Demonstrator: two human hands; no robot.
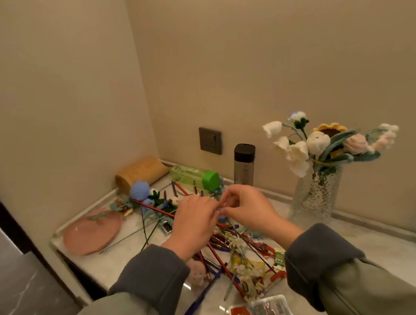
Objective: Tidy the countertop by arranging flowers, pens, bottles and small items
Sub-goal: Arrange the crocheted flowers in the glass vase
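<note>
Stem (234,235) pinched over the pens (219,258)
Fingers of left hand (194,223) and right hand (247,211) grip a thin white-blossomed stem mid-tabletop (125,261); bare marble front-left, vase (314,196) by the right wall.

Grey wall socket (210,140) nr corner; dark door frame (1,214) at left.

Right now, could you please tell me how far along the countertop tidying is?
Done: several flowers stand in the glass vase. In hand: the right hand pinches a thin stem, the left hand meeting it. Left: pens lie scattered, blue flowers lie by the pink plate, and the green bottle lies on its side.
</note>
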